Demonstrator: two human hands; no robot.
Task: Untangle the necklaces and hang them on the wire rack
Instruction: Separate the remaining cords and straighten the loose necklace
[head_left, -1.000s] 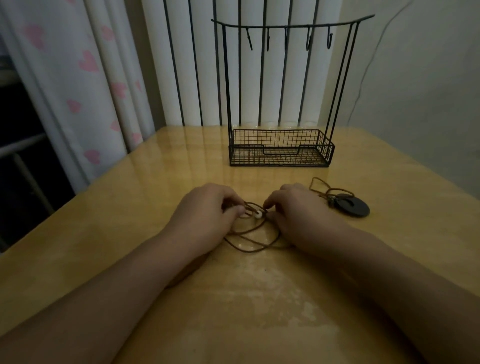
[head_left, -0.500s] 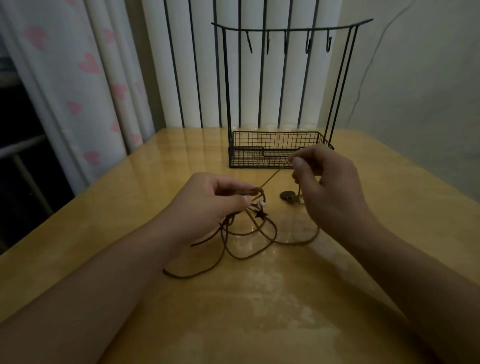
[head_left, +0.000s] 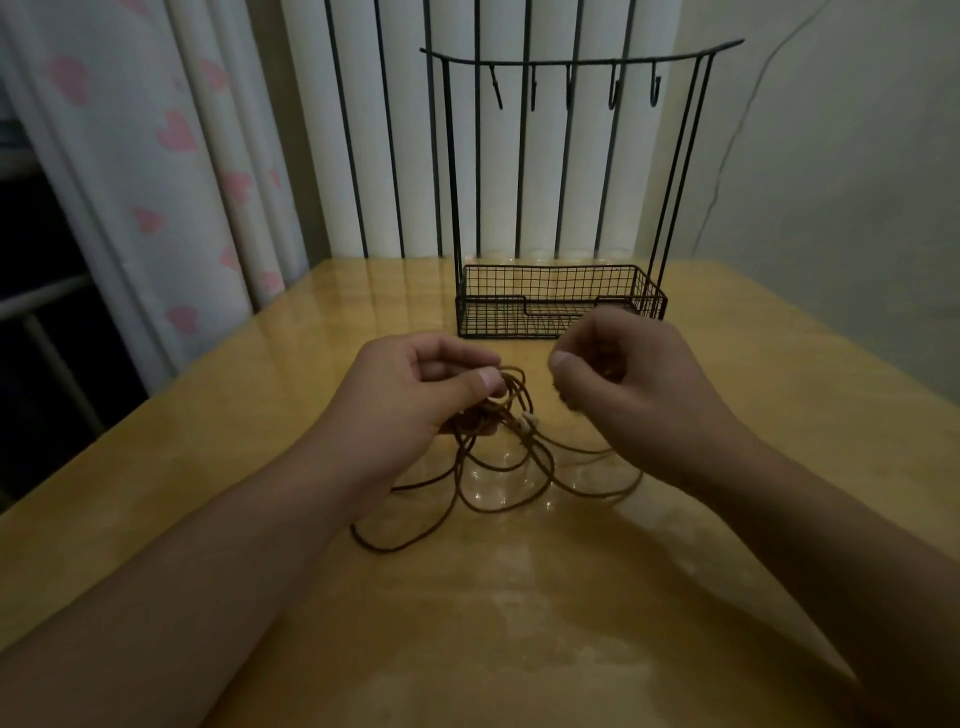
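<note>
Both hands pinch the brown cord necklaces (head_left: 498, 462), left hand (head_left: 415, 395) and right hand (head_left: 623, 384); they feel light, floppy and snaggy, so I hold near the knot.

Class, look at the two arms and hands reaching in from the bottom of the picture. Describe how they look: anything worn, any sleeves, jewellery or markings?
Both forearms are bare, with no sleeve in view. The left hand and right hand wear no gloves, and no rings, watch or bracelet show. Thumbnails look short and unpainted. The dim light hides finer marks.

Glossy yellow wooden table (head_left: 779, 415), white heart-print curtain (head_left: 130, 171), black-barred white panels (head_left: 395, 156), plain wall (head_left: 841, 182), dim light.
</note>
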